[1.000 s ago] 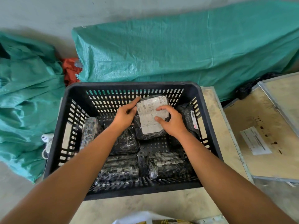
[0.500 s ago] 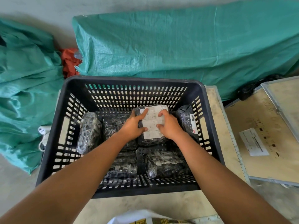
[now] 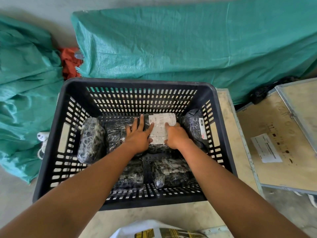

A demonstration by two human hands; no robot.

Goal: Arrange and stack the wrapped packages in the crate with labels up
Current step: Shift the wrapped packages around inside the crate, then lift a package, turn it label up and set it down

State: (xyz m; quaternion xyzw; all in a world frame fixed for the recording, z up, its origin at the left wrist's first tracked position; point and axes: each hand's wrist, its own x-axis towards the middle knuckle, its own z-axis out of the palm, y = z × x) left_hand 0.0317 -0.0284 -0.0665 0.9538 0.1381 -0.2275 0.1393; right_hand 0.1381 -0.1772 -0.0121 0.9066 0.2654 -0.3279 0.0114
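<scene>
Item: labelled package (image 3: pixel 161 133), black wrap under clear film, white label facing up. It is pressed flat by both hands against the far wall of the crate (image 3: pixel 51 152), on the crate floor. The left hand (image 3: pixel 138 138) is laid open, fingers spread, across the package's left edge and the neighbouring package (image 3: pixel 115 134). The right hand (image 3: pixel 175 137) is curled over the right edge of the label, fingers bent down onto it; nothing is lifted.

Adjacent stock: one package stood on edge by the left wall (image 3: pixel 91 140); one leaning at the right wall (image 3: pixel 195 127), its narrow label turned sideways; two lying along the near wall (image 3: pixel 132 176) (image 3: pixel 171 174), partly covered by the forearms.

Change from a second ago: the labelled package, then held raised and tilted between the hands, is now lowered and seated level; the left fingers, then gripping its edge, are now flattened.

Surroundings: green tarpaulin (image 3: pixel 188 45) behind the crate; wooden case (image 3: pixel 274 143) to the right.
</scene>
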